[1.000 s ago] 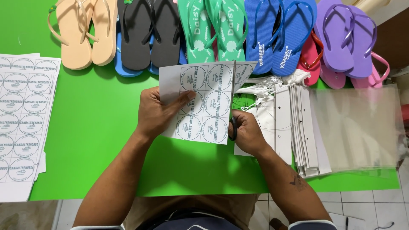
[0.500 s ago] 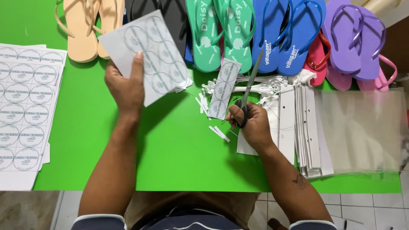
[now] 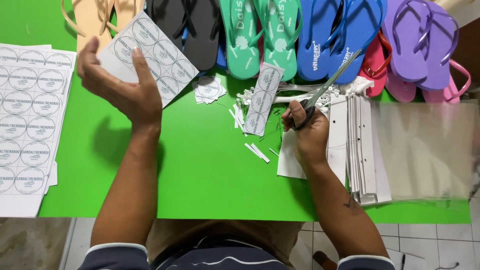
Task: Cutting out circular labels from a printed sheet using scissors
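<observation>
1. The flip-flops (image 3: 320, 35) along the top of the frame are cut off by the upper edge.
2. The sticker sheets (image 3: 27, 125) at the left are cut by the left edge.
3. The scissors (image 3: 327, 85) handles are partly hidden by the right hand (image 3: 306, 131).

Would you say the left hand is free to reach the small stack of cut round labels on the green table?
Probably not yet: the left hand holds the label sheet, though the label stack lies uncovered just beside it.

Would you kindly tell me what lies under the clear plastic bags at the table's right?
Through the clear plastic bags the green table shows; their left edge overlaps white card strips. Anything deeper in the stack is hidden.
</observation>
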